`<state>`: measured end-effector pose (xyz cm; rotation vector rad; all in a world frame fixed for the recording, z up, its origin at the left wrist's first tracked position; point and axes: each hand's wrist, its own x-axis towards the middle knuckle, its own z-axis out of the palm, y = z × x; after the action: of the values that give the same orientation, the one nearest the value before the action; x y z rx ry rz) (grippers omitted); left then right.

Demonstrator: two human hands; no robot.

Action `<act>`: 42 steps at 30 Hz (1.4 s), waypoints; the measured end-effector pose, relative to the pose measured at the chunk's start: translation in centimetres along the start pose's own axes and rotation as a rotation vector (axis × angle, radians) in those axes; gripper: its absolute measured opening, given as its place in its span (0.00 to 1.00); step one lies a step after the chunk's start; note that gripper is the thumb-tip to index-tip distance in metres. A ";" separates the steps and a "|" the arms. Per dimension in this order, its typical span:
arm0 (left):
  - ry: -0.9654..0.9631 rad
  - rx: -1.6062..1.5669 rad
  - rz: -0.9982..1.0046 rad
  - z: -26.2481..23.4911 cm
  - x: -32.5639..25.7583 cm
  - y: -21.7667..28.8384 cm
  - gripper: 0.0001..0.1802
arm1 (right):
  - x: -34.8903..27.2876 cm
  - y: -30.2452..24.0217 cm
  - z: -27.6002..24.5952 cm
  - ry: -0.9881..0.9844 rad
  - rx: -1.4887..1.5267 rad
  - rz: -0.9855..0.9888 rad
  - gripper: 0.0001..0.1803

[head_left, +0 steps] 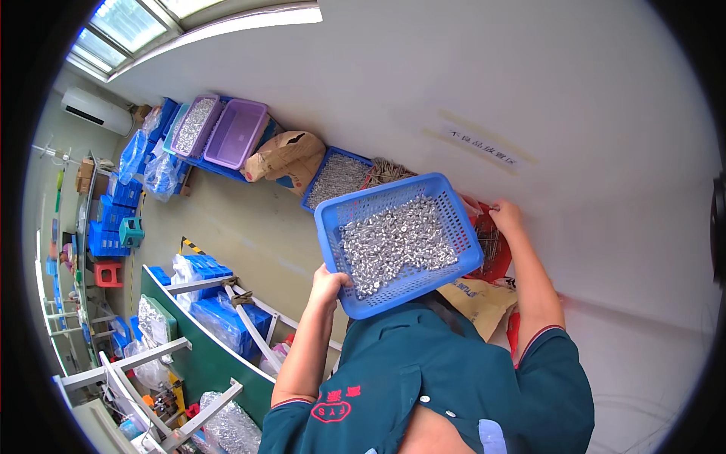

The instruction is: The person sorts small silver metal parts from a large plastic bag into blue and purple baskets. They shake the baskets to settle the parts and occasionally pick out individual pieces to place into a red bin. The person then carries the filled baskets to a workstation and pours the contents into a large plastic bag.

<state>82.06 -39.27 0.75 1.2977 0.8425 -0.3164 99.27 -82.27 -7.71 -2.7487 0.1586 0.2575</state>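
My left hand (327,287) grips the near left corner of a blue perforated plastic basket (451,198), its thumb over the rim. The basket is tilted in front of my chest and holds a spread of small silvery metal parts (401,240). To the right, my right hand (507,217) is closed at the upper corner of a red container (499,261) by the wall, with its fingers curled at the edge. Thin rod-like metal pieces lie in that container, which the blue basket partly hides.
A blue crate of metal parts (338,179), brown sacks (283,159) and purple baskets (236,135) line the wall. Below the basket lies a yellowish paper sack (478,303). A green-panelled bench (219,344) with white frame bars stands left, blue boxes (227,318) beside it.
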 end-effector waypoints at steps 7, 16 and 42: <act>-0.013 -0.028 -0.003 -1.2 -0.1 -0.4 0.22 | -1.7 -3.8 -0.8 -0.346 0.432 0.270 0.22; -0.232 -0.109 -0.071 -1.0 2.9 -0.7 0.30 | -8.1 -7.8 -6.5 -0.174 0.450 -0.057 0.23; -0.423 -0.138 0.041 8.3 6.5 1.6 0.44 | -12.8 -3.5 -10.6 0.393 0.578 0.016 0.12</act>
<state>90.53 -45.01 -2.41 1.0660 0.4693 -0.4726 88.96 -82.07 5.80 -2.1895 0.3039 -0.2888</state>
